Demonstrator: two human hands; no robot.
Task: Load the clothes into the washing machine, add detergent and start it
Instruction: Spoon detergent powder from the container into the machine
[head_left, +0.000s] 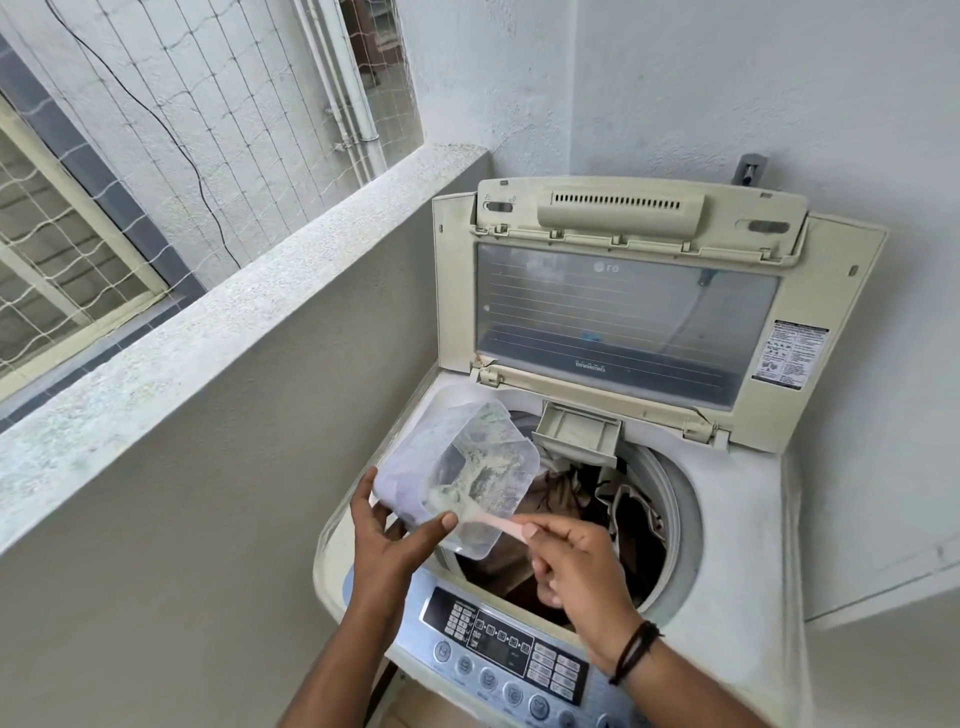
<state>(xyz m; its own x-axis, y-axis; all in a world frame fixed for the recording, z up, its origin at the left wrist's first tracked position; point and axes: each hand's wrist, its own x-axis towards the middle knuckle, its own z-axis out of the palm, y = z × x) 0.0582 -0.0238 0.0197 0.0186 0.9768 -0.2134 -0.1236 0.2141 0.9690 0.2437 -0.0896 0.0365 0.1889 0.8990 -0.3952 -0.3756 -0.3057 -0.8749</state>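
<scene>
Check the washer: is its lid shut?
No, the lid stands raised behind the drum, where clothes show.

Two bare forearms, no sleeves showing; the right wrist wears thin black cord bracelets (635, 652), several strands looped together. The left wrist is unadorned.

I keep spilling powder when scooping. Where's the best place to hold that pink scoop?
Hold the scoop by the free end of its flat handle, coming from the right, as the right hand does. Its bowl is buried in powder inside the tilted tub, which the left hand steadies.
</scene>
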